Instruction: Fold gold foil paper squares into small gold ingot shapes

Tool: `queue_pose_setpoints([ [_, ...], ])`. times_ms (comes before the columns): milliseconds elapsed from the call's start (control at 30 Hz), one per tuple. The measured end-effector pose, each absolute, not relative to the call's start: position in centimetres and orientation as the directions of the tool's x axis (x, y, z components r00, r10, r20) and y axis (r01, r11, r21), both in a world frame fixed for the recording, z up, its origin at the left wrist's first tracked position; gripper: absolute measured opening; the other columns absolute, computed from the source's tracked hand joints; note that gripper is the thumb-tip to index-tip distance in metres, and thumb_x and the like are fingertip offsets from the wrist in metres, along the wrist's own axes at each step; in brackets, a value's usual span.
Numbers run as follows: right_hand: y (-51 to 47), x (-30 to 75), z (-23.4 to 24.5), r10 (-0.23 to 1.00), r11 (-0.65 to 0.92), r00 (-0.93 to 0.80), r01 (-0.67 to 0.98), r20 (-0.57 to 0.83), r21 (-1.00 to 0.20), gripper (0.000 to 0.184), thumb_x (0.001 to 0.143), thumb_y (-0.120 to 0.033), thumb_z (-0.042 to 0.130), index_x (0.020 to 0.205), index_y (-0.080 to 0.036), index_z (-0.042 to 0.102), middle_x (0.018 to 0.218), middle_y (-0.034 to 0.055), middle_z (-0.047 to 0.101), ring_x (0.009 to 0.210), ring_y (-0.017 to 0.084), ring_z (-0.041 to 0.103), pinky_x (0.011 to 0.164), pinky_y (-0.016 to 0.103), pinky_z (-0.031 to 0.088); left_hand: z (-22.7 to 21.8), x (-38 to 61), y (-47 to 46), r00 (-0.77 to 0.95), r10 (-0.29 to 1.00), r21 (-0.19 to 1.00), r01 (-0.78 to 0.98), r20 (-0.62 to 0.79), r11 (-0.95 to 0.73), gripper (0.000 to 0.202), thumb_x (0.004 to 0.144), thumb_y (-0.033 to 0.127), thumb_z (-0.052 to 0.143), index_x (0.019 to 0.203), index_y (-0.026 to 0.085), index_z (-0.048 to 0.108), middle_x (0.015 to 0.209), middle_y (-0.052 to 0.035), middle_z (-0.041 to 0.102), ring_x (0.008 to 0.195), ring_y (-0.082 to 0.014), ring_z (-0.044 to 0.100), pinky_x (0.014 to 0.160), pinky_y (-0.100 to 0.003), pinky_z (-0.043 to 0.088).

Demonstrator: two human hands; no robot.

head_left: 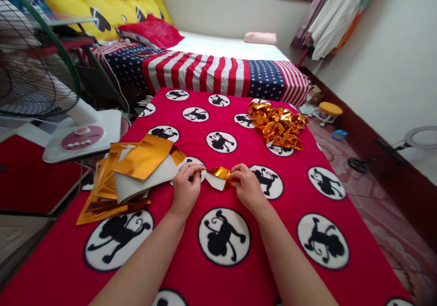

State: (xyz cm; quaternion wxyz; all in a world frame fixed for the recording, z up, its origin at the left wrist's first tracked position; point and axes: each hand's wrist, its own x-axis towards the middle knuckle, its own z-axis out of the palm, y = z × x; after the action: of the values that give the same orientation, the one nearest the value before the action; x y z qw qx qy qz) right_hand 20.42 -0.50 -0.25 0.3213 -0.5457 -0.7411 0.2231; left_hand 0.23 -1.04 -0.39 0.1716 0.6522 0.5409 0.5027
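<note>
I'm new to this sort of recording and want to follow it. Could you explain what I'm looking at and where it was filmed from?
There is no machine here: you see a person's bare left hand and right hand. The single picture comes from a camera worn on the head, looking forward and down past the forearms.

Between their fingertips, the hands hold a small piece of shiny gold foil paper with a white back. Beneath is a red cloth with black figures in white circles. On it, to the left, lies a loose stack of flat gold sheets with white undersides; farther back on the right is a heap of crumpled, shiny orange-gold pieces.
</note>
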Motion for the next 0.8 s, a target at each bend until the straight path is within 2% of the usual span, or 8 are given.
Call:
queue_pose_setpoints([
  [133,0.2,21.2,0.4,0.942,0.335,-0.238,0.720,0.236,-0.609,0.030,0.072,0.005,0.058,0.070,-0.021,0.072,0.088,0.0039,0.063,0.084,0.018,0.059,0.076,0.032,0.047,-0.6,0.0,-0.5,0.024,0.905,0.764,0.527,0.425,-0.373,0.032,0.083,0.005,0.048,0.098,0.021,0.071,0.100,-0.0052,0.065,0.098,-0.0178,0.061,0.087,-0.031,0.050],
  [267,-0.1,21.2,0.3,0.941,0.334,-0.217,0.731,0.261,-0.595,0.030,0.075,0.004,0.056,0.072,-0.020,0.072,0.087,0.0046,0.063,0.084,0.019,0.059,0.076,0.032,0.046,-0.6,-0.5,-0.4,0.202,0.894,0.747,0.494,0.400,-0.446,0.037,0.083,0.002,0.046,0.096,0.022,0.073,0.099,-0.0055,0.066,0.098,-0.0183,0.060,0.090,-0.033,0.048],
  [467,-0.9,20.9,0.2,0.934,0.332,-0.189,0.772,0.303,-0.542,0.026,0.079,0.000,0.058,0.074,-0.022,0.073,0.087,0.0056,0.061,0.086,0.021,0.056,0.078,0.035,0.044,-0.2,-1.6,-0.6,0.416,0.838,0.656,0.528,0.354,-0.539,0.040,0.076,0.004,0.057,0.106,0.025,0.072,0.106,-0.0058,0.066,0.102,-0.0210,0.058,0.094,-0.037,0.046],
  [600,-1.2,21.0,0.0,0.935,0.325,-0.183,0.782,0.302,-0.532,0.027,0.081,-0.001,0.055,0.079,-0.021,0.073,0.086,0.0058,0.061,0.085,0.021,0.057,0.078,0.035,0.044,-0.3,-1.7,-0.6,0.428,0.833,0.633,0.547,0.351,-0.548,0.030,0.077,0.015,0.067,0.105,0.026,0.072,0.106,-0.0058,0.066,0.101,-0.0217,0.059,0.093,-0.038,0.047],
  [700,-1.4,21.2,-0.2,0.937,0.333,-0.193,0.741,0.289,-0.584,0.029,0.082,-0.001,0.052,0.083,-0.021,0.073,0.085,0.0052,0.060,0.082,0.019,0.058,0.075,0.033,0.045,-0.6,-1.5,-0.5,0.405,0.834,0.645,0.533,0.374,-0.548,0.019,0.082,0.023,0.068,0.100,0.025,0.074,0.099,-0.0060,0.068,0.096,-0.0205,0.060,0.089,-0.037,0.048],
  [800,-1.8,21.4,0.0,0.938,0.338,-0.198,0.700,0.284,-0.629,0.027,0.082,-0.003,0.054,0.086,-0.021,0.073,0.087,0.0046,0.060,0.082,0.018,0.058,0.076,0.032,0.047,-0.8,-1.3,-0.3,0.397,0.832,0.640,0.533,0.388,-0.553,0.013,0.084,0.024,0.066,0.094,0.024,0.075,0.094,-0.0057,0.068,0.091,-0.0193,0.060,0.085,-0.036,0.048],
])
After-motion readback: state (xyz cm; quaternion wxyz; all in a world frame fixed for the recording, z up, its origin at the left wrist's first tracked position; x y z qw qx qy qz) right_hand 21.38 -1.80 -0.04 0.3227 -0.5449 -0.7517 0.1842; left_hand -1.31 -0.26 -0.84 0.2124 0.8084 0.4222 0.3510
